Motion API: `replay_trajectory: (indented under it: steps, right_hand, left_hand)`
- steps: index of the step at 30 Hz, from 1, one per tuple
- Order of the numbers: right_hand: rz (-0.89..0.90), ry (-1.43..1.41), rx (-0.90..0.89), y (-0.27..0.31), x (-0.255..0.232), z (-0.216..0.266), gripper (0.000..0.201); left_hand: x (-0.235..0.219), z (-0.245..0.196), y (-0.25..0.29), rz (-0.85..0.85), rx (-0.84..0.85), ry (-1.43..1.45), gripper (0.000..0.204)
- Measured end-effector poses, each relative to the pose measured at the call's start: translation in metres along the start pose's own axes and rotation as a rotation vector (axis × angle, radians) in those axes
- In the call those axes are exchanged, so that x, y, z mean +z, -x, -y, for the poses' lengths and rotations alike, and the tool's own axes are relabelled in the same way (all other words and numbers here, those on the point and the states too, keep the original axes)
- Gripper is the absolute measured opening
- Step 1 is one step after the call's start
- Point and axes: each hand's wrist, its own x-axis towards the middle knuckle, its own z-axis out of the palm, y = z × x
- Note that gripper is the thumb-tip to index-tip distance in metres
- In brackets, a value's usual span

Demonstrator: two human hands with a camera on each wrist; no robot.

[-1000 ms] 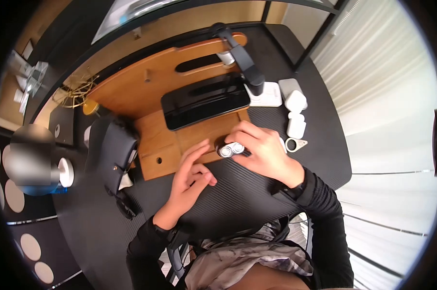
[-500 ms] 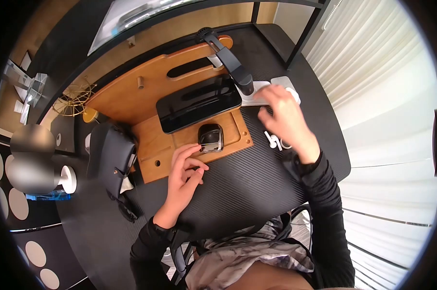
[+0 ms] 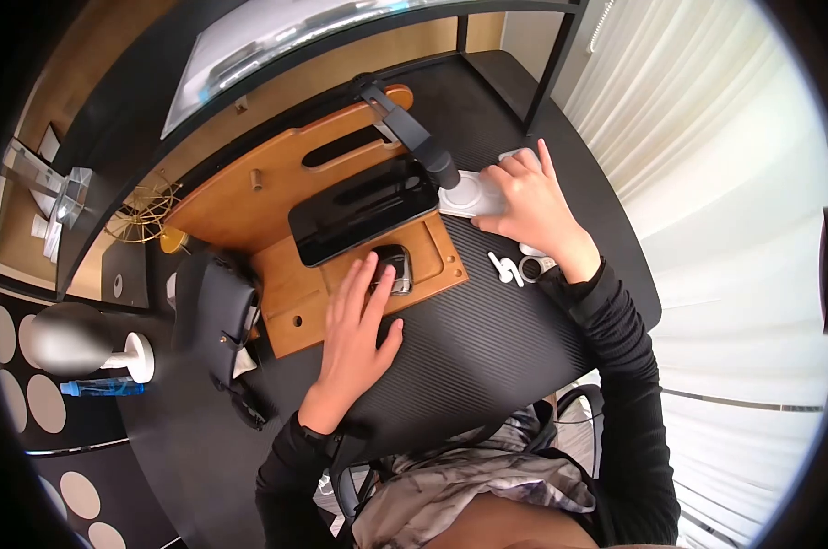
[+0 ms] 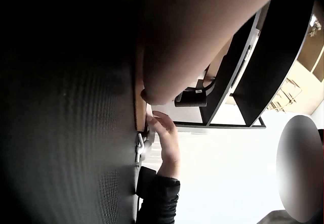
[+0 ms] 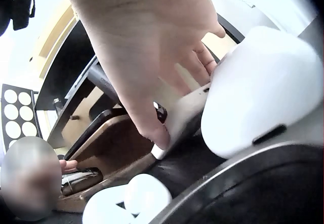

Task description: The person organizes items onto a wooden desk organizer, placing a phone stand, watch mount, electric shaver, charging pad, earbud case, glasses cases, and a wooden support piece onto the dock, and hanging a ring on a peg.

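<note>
My left hand (image 3: 350, 320) lies over the wooden desk organizer (image 3: 295, 334) with its fingers extended, fingertips at a small glossy black object (image 3: 401, 280) with a shiny rim. In the head view my right hand (image 3: 537, 206) is at the far right of the organizer, around a white flat slab (image 3: 467, 196) marked with a ring. The right wrist view shows the thumb on the near edge of the white flat slab (image 5: 190, 107) and the fingers over its other side. A smooth white rounded case (image 5: 263, 92) sits close to that hand.
A black phone (image 3: 363, 215) leans on the organizer, under a black clamp arm (image 3: 409, 133). White earbuds (image 3: 505, 268) and a small metal ring piece (image 3: 531, 268) lie right of it. On the left are a black bag (image 3: 217, 306) and a blue bottle (image 3: 102, 388).
My right hand has left the organizer, where it held an object with two round silver ends, and moved right to the white slab. My left hand has moved forward, its fingers straightening onto the black object.
</note>
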Motion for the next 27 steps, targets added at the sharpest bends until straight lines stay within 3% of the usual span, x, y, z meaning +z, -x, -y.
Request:
replay_trajectory:
  steps: [3,7,9,11,13,18,20,21,23,25,27]
  right_hand:
    - [0.047,0.021,-0.014,0.007,-0.005,-0.002,0.045]
    - [-0.012,-0.204,0.032,0.007,0.000,-0.024,0.038]
    - [-0.125,-0.252,0.166,0.005,-0.008,-0.036,0.039]
    - [-0.089,-0.135,0.217,0.011,-0.014,-0.039,0.042]
    - [0.109,-0.308,0.498,0.015,-0.019,-0.039,0.045]
    - [0.060,-0.211,0.403,0.017,-0.012,-0.045,0.049]
    - [0.013,-0.311,0.228,0.014,-0.007,-0.046,0.044]
    - [0.015,-0.309,0.226,0.014,-0.007,-0.045,0.044]
    - [-0.022,-0.651,0.118,0.012,-0.011,-0.035,0.038]
    - [-0.029,-0.654,0.157,0.012,-0.013,-0.035,0.037]
    - [-0.119,-0.464,0.268,0.013,-0.012,-0.044,0.038]
  left_hand:
    - [0.005,0.000,-0.003,0.022,-0.031,-0.091,0.064]
    - [0.000,0.000,-0.004,0.001,-0.016,-0.198,0.058]
    - [0.000,0.002,-0.002,-0.043,-0.032,-0.155,0.052]
    - [-0.002,0.004,0.000,-0.060,-0.038,-0.145,0.049]
    - [-0.002,0.007,0.001,-0.079,-0.048,-0.132,0.046]
    - [0.000,0.011,0.004,-0.140,-0.108,-0.055,0.043]
    - [0.000,0.011,0.004,-0.141,-0.107,-0.049,0.043]
    - [0.000,0.011,0.004,-0.141,-0.103,-0.057,0.043]
    - [0.001,0.012,0.005,-0.140,-0.100,-0.064,0.043]
    - [0.000,0.011,0.005,-0.138,-0.102,-0.052,0.043]
    - [-0.001,0.011,0.006,-0.128,-0.110,-0.051,0.043]
